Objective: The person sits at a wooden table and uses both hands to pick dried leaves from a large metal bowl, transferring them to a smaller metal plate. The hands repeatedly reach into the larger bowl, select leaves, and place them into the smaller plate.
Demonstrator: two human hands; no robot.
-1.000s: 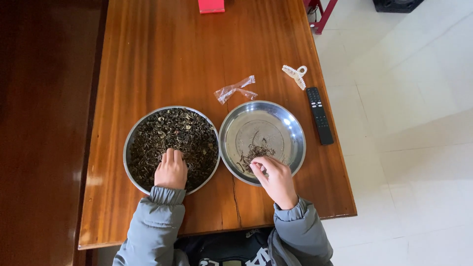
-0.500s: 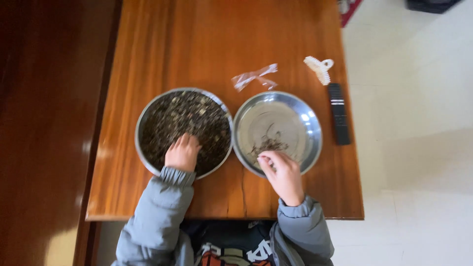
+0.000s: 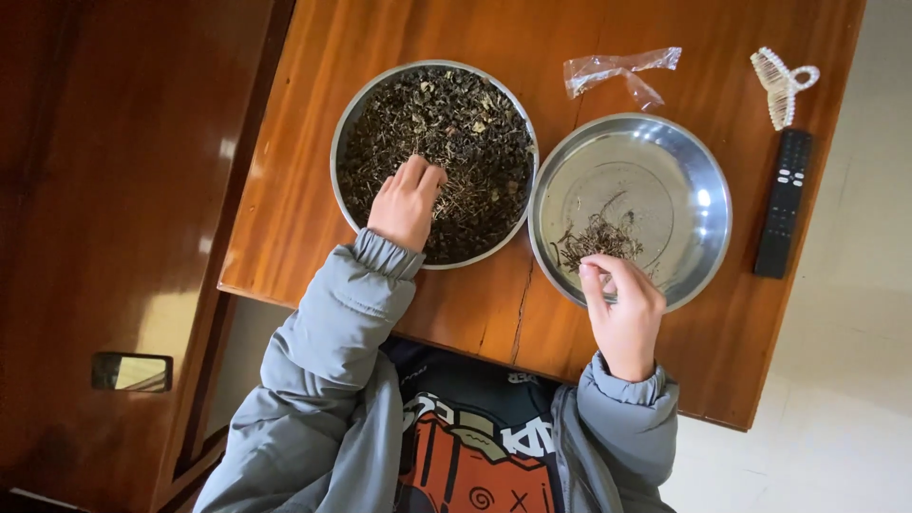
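Two round steel pans sit side by side on a wooden table. The left pan is full of dark dried leaves. My left hand rests palm down on those leaves, fingers together. The right pan holds only a small heap of thin dark stems. My right hand hovers over its near rim, thumb and fingers pinched just above the stems; whether a stem is between them is too small to tell.
A crumpled clear plastic wrapper lies behind the pans. A white hair claw clip and a black remote control lie at the table's right edge. Pale tiled floor is to the right, dark wooden furniture to the left.
The view has tilted and come closer. My left hand has slid a little further over the leaves. My right hand stays pinched over the stems in the right pan.
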